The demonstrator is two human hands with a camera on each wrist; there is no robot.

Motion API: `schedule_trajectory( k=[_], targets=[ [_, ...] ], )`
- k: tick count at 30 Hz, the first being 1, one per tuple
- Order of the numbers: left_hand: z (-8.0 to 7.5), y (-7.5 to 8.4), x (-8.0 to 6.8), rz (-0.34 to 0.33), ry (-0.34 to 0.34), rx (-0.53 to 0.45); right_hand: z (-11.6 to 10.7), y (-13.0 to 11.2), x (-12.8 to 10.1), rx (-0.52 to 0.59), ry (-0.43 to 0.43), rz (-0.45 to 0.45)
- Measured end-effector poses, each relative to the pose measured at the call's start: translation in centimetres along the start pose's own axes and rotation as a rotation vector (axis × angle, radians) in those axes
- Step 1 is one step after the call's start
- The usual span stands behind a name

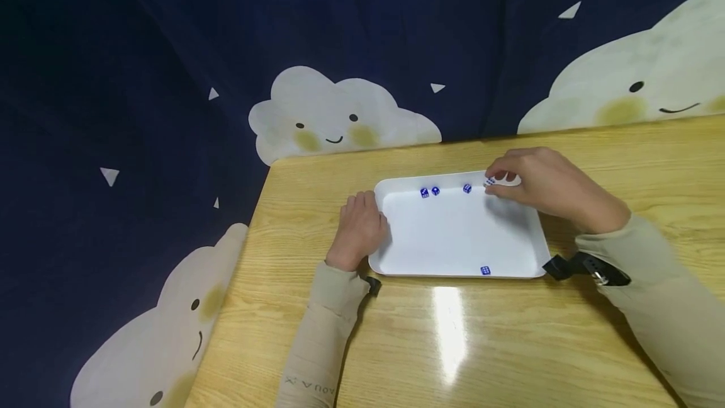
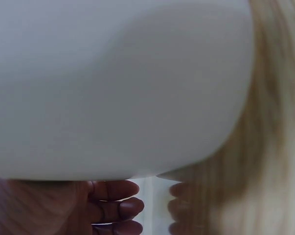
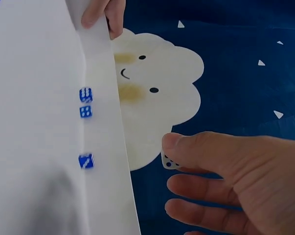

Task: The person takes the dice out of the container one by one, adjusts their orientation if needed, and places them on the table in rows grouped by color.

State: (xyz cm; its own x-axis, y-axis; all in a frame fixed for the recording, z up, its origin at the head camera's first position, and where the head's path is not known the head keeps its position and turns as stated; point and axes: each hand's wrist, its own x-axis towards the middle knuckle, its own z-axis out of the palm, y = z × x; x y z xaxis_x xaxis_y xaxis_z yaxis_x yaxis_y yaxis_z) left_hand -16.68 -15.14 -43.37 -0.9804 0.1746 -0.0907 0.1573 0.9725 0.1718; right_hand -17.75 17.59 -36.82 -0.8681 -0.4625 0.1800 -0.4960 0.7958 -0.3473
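Pinching a white die (image 1: pixel 490 181), the right hand (image 1: pixel 546 182) holds it by the far right of a white tray (image 1: pixel 436 235) — three blue dice (image 1: pixel 467 188) lie along the far wall, a fourth (image 1: pixel 485 271) near the front — while the left hand (image 1: pixel 360 226) grips the left side.

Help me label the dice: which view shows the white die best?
The right wrist view: the white die looks largest, one dotted face showing, though the right hand partly hides it. Head view: held, tiny. Left wrist: absent.
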Motion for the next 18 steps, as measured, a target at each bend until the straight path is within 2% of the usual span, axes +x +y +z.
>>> schedule_trajectory(
  k=[11,18],
  targets=[
    [0.0,-0.1,-0.2,-0.003,0.011,-0.028,-0.8,2.1,-2.0,-0.032,0.006,0.045],
    [0.1,0.1,-0.3,0.009,0.024,-0.023,-1.2,3.3,-3.4,-0.070,0.031,0.033]
  ],
)
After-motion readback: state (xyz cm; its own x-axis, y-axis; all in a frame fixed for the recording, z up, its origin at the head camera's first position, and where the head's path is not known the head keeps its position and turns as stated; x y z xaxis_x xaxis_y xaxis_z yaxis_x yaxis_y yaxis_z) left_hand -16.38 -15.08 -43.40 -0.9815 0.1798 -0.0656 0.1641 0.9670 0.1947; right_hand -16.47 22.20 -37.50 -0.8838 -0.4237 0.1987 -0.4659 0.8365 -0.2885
